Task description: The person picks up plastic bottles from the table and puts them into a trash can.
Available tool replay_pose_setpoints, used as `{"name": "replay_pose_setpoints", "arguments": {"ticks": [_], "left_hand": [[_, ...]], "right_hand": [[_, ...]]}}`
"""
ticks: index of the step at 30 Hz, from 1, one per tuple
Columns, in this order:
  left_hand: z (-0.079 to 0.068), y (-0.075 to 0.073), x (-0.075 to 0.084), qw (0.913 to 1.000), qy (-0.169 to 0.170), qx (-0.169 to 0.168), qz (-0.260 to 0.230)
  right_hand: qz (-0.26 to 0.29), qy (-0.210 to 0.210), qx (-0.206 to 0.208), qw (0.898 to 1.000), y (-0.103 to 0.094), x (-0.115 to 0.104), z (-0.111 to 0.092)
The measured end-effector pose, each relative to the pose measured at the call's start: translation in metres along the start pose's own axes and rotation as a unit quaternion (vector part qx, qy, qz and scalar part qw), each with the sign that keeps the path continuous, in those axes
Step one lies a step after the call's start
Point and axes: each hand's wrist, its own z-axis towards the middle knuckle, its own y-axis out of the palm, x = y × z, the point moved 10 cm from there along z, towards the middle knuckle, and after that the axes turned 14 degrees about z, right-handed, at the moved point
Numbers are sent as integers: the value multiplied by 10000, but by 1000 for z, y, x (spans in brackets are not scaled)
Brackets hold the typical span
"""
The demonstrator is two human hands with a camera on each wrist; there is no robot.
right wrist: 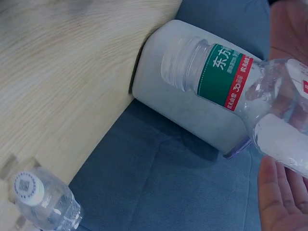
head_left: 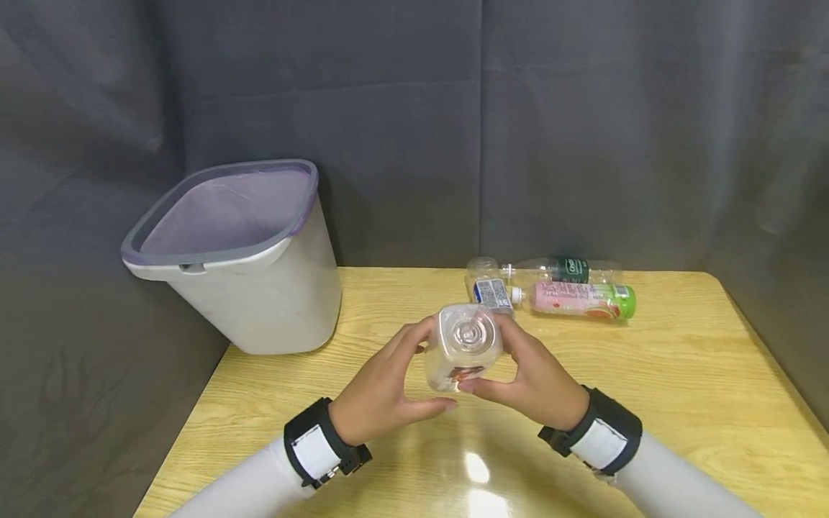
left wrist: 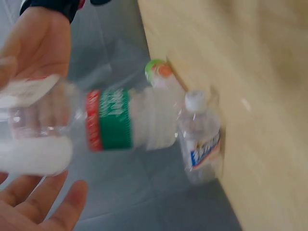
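Observation:
A clear, squarish plastic bottle hangs over the table between both hands, its base facing the head camera. In the right wrist view, its neck carries a green-and-red band and ends in a ribbed, translucent top. My right hand grips the bottle from the right, thumb on its near side. On the other side, my left hand has its fingers extended at the bottle's left edge and its thumb away from the wall. Parts of both hands are hidden behind the bottle.
A white bin with a grey-purple rim stands at the back left. Several bottles lie at the table's back: a pink-and-green labelled one, a dark green labelled one, and a clear one. Grey cloth encloses the table.

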Motion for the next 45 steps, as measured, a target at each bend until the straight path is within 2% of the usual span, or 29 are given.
{"name": "replay_pose_setpoints", "arguments": {"ticks": [5,8,12,15,17,20,25,28,31,35,39,42,45], "left_hand": [[0,7,-5,9992,-332,154,-181],[2,5,-6,9991,-317,237,-121],[4,-7,-13,9983,-444,364,14],[5,-25,-20,9965,-628,555,80],[6,-45,-25,9944,-663,806,151],[7,-85,-26,9895,-622,1278,269],[7,-163,-27,9740,-871,2000,617],[7,-208,-27,9620,-992,2280,1130],[7,-244,-35,9488,-1187,2387,1692],[9,-271,-66,9376,-1800,2328,1851],[9,-282,-110,9258,-2474,2260,1751],[5,-287,-145,9103,-2908,2237,1917],[-2,-289,-178,8922,-3411,2172,2014]], "right_hand": [[261,8,-58,9996,1,0,1],[185,40,-104,9998,0,0,2],[-206,2,-141,9997,-5,3,3],[-573,-224,-165,9980,-9,6,1],[-810,-363,-220,9958,-11,9,2],[-1187,-437,-231,9917,-17,20,5],[-1664,-59,18,9860,-40,48,10],[-1957,237,131,9803,-51,65,14],[-2270,449,154,9727,-58,82,19],[-2701,846,126,9590,-64,107,29],[-3177,1450,74,9370,-65,137,39],[-3509,1776,39,9194,-62,154,45],[-3705,1976,96,9075,-57,163,50]]}}
